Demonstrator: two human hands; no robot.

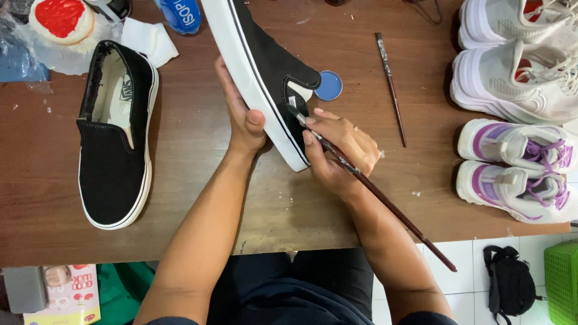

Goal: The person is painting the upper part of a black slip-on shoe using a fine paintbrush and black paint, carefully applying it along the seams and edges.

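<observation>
Nearest the camera, beyond the person's dark lap, two bare forearms reach over the front edge of the brown wooden counter [198, 198].

The right hand [340, 150] pinches a long thin paintbrush [373, 189]. Its grip is closed on the handle between thumb and fingertips, and the dark red handle slants back past the wrist and out over the counter edge. The brush tip touches the heel end of the held black slip-on shoe [265, 72], close to the white sole strip.

The left hand [241, 114] holds that shoe from the sole side. Its grip is wrapped around the white sole, thumb on the near side and fingers behind, so the shoe is tilted on edge, raised off the counter, with its heel toward the right hand and its toe pointing away.

Just beyond the held shoe's heel lies a small round blue lid [329, 85]. To the right of the held shoe, a second brush [391, 90] lies loose on the counter. Farther right are a pair of white and purple sneakers [518, 168] and, beyond them, a pair of white sneakers [518, 60].

Well to the left of the held shoe, the matching black slip-on [114, 144] lies flat with its opening up. Beyond it is a white cloth [150, 39] and a round pad smeared with red [60, 18].
</observation>
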